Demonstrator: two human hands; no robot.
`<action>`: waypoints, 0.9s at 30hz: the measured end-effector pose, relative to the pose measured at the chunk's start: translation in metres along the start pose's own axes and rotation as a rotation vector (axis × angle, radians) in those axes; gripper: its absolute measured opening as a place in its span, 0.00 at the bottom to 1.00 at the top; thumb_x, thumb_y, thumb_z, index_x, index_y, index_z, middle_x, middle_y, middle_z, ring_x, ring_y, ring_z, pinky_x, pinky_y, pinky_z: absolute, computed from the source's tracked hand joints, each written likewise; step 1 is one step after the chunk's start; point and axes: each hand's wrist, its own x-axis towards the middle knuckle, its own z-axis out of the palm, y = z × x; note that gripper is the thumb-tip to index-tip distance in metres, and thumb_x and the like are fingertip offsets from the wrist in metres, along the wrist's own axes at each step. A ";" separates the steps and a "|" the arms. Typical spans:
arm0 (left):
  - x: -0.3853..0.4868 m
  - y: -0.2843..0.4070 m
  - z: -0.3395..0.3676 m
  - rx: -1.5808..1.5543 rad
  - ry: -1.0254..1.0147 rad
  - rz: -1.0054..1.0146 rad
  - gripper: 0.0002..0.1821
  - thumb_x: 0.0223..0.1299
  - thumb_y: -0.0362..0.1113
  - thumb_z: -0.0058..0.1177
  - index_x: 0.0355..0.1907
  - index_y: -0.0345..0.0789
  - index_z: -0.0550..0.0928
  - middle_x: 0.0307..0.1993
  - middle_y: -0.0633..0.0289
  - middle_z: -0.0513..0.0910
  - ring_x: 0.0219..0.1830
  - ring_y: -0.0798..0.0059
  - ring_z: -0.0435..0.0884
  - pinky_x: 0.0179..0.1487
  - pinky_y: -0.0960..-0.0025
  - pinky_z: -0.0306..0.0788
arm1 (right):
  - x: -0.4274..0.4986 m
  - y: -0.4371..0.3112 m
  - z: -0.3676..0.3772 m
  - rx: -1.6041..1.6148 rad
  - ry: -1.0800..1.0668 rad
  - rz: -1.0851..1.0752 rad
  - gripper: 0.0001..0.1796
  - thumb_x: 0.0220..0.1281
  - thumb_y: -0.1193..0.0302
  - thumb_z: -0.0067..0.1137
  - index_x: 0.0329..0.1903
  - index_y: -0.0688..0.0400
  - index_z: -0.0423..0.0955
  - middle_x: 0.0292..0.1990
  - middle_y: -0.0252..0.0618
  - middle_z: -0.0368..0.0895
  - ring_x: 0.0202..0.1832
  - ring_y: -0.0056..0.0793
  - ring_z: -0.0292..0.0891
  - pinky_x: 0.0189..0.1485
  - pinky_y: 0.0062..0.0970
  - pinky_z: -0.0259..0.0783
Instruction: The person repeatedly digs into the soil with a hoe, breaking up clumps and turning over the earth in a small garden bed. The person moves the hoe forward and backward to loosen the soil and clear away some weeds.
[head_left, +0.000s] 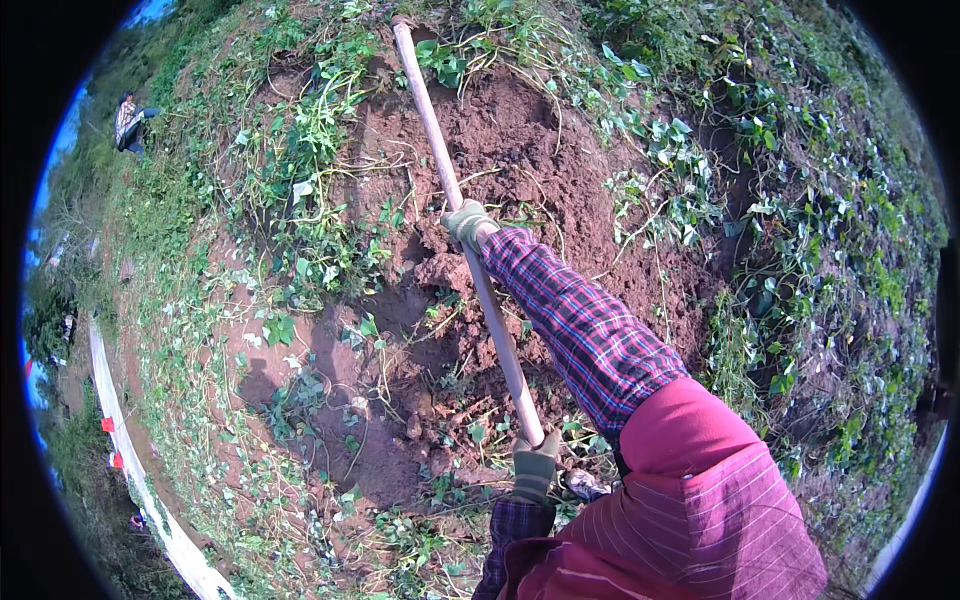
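Both my hands, in green-striped knit gloves, grip the long wooden handle (496, 322) of a digging tool. My left hand (536, 466) holds the near end, low in the view. My right hand (469, 222) is closed farther up the shaft, its arm in a plaid sleeve stretched forward. The handle slants away to the upper left over turned reddish soil (517, 127). At its far end the tool's head (402, 21) is mostly hidden among vines and soil, so its shape cannot be told. Loose clods (446, 270) lie under the shaft.
Leafy creeping vines (780, 300) cover the ground on both sides of the dug patch. My shoe (586, 484) shows beside my left hand. A person (130, 124) sits or crouches far off at the upper left. A pale strip (139, 472) with red markers (107, 424) runs along the left.
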 end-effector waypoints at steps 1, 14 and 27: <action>-0.009 0.001 -0.002 -0.024 0.001 -0.038 0.19 0.43 0.36 0.61 0.38 0.30 0.72 0.26 0.66 0.74 0.27 0.82 0.70 0.30 0.75 0.67 | 0.001 -0.002 0.003 0.018 -0.004 -0.057 0.14 0.50 0.67 0.56 0.33 0.65 0.68 0.16 0.37 0.71 0.12 0.28 0.68 0.11 0.27 0.64; -0.116 -0.220 -0.120 0.699 0.266 -0.270 0.19 0.39 0.44 0.59 0.33 0.34 0.75 0.24 0.56 0.78 0.28 0.63 0.77 0.33 0.65 0.69 | -0.212 0.203 0.028 -0.044 -0.088 0.397 0.10 0.48 0.71 0.57 0.33 0.61 0.68 0.21 0.35 0.73 0.15 0.25 0.68 0.19 0.27 0.70; -0.025 -0.141 -0.092 0.803 0.203 -0.221 0.18 0.40 0.42 0.55 0.36 0.36 0.75 0.26 0.55 0.78 0.30 0.59 0.77 0.35 0.62 0.70 | -0.182 0.179 -0.025 0.323 0.099 0.629 0.08 0.46 0.72 0.56 0.24 0.60 0.66 0.14 0.31 0.68 0.13 0.20 0.63 0.14 0.23 0.62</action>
